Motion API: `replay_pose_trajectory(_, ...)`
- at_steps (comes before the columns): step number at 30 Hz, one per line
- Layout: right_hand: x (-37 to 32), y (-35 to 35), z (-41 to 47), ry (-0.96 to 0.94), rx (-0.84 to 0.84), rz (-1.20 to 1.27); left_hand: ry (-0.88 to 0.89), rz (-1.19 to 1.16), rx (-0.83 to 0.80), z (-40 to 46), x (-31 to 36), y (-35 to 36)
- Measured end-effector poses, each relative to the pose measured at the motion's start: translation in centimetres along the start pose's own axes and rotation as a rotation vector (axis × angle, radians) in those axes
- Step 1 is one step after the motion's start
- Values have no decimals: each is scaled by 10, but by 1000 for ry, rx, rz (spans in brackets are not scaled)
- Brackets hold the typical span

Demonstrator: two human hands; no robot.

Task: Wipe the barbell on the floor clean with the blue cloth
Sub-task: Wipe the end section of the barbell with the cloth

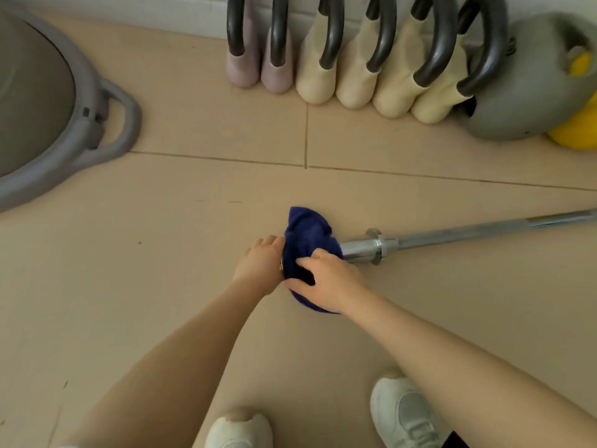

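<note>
Wiping had only reached the barbell's [452,236] near end, where both my hands, left [260,265] and right [329,281], gripped the blue cloth [307,234] around the sleeve, the long shaft apparently left.

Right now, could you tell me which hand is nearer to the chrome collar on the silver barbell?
Right. The right hand grips the blue cloth wrapped over the barbell end, just short of the collar. The left hand touches the cloth's far side, farther away.
</note>
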State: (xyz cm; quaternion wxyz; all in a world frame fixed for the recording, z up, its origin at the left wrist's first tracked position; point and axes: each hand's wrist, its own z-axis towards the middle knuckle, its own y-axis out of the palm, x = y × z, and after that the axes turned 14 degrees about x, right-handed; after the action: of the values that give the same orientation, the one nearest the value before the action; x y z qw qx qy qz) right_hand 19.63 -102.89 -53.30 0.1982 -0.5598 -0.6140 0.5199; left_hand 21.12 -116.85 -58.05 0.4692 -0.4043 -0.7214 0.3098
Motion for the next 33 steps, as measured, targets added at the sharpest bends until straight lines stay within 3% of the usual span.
replay_pose_trajectory(4, 5, 22, 5, -115, 426, -120, 49, 78, 33, 1, -1, 1)
replay_pose_trajectory(8, 4, 40, 21, -103, 179, -94, 67, 90, 54, 1, -2, 2)
replay_pose_trajectory(12, 16, 45, 34, -198, 318, -216, 57, 78, 96, 0, -1, 2)
replay_pose_trajectory(16, 26, 28, 61, 57, 214, -120, 71, 88, 87, -2, 1, 0)
replay_pose_trajectory(18, 24, 34, 63, 122, 277, -134, 73, 88, 78, -2, 2, -1)
replay_pose_trajectory(22, 7, 60, 27, -22, 366, -211, 73, 105, 83, -2, 2, 0)
replay_pose_trajectory(27, 32, 54, 34, -240, 443, -183, 57, 105, 105, -4, 4, -1)
replay_pose_trajectory(30, 38, 32, 54, -37, 311, -96, 47, 117, 87, -2, 6, -5)
replay_pose_trajectory(33, 42, 27, 55, 138, 329, -87, 43, 149, 55, -1, 7, -7)
